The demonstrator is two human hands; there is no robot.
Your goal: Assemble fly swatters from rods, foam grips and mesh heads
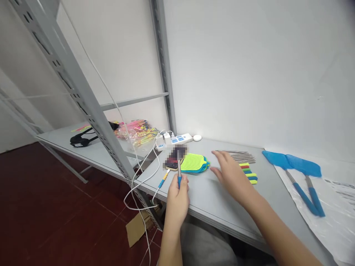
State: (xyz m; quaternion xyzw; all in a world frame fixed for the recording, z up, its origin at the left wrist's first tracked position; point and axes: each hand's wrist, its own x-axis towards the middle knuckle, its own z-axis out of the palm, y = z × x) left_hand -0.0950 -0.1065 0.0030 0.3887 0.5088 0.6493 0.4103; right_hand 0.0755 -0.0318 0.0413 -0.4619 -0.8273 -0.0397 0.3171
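Note:
My left hand (177, 195) is closed around a blue-handled metal rod (179, 171) held upright over the table's front edge. My right hand (229, 171) hovers open, fingers stretched out flat, above the grey table (210, 199). It lies between a stack of yellow-green and blue mesh swatter heads (195, 163) on its left and a bundle of metal rods with coloured grips (245, 166) on its right. A phone (172, 166) lies beside the mesh heads, partly blurred.
Two finished blue fly swatters (301, 177) lie on white paper at the right. A white power strip (174, 139) with cables sits at the back near the wall. A grey shelf post (83, 92) stands left, with coloured packets (135, 131) and a black object (81, 139) on the second table.

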